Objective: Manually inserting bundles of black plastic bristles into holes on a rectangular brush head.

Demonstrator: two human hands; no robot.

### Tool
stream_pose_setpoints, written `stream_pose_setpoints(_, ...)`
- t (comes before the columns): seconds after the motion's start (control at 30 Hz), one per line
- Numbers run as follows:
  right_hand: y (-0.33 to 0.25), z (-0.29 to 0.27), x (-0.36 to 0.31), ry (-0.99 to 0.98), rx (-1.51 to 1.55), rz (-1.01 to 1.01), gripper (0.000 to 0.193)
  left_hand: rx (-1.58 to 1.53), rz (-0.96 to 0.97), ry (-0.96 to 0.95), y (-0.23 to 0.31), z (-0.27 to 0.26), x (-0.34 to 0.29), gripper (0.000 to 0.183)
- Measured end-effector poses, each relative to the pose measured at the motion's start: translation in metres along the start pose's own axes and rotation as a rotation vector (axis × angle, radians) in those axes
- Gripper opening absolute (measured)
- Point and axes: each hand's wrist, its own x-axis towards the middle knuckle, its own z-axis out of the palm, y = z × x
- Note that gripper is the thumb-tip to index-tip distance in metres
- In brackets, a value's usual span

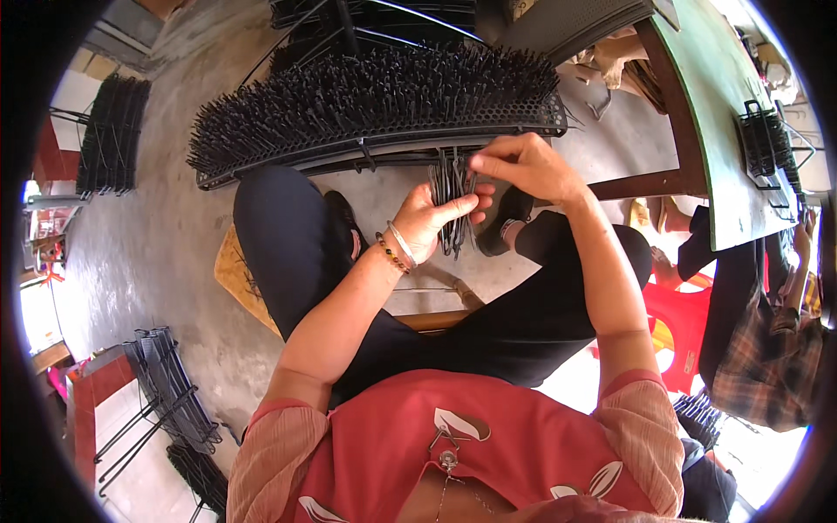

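Note:
A bundle of thin dark strips (450,196) stands roughly upright in my left hand (423,220), whose thumb and fingers are wrapped round it. My right hand (529,170) is at the bundle's upper right side, thumb and forefinger drawn together. Whatever is between those fingertips is too small to tell. Just beyond both hands stretches a long black perforated rack (349,139), its holes packed with many short black upright pieces (384,87). The bundle's top comes close to the rack's near edge.
A green-topped table (719,113) stands at the right, with a small black rack (767,144) on it. A red plastic stool (676,327) is below it. A person in plaid cloth (767,366) sits at far right. More black racks (113,135) stand at the left.

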Motion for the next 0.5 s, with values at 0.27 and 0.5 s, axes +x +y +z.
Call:
stream_pose_setpoints(0.27,0.009,0.02,0.0,0.01,0.511,0.237,0.02,-0.021,-0.02,-0.049,0.005,0.005,-0.003,0.032)
stream_pose_setpoints(0.5,0.009,0.014,-0.002,0.029,0.434,0.296,0.023,-0.185,-0.1,-0.113,0.007,0.005,0.002,0.032)
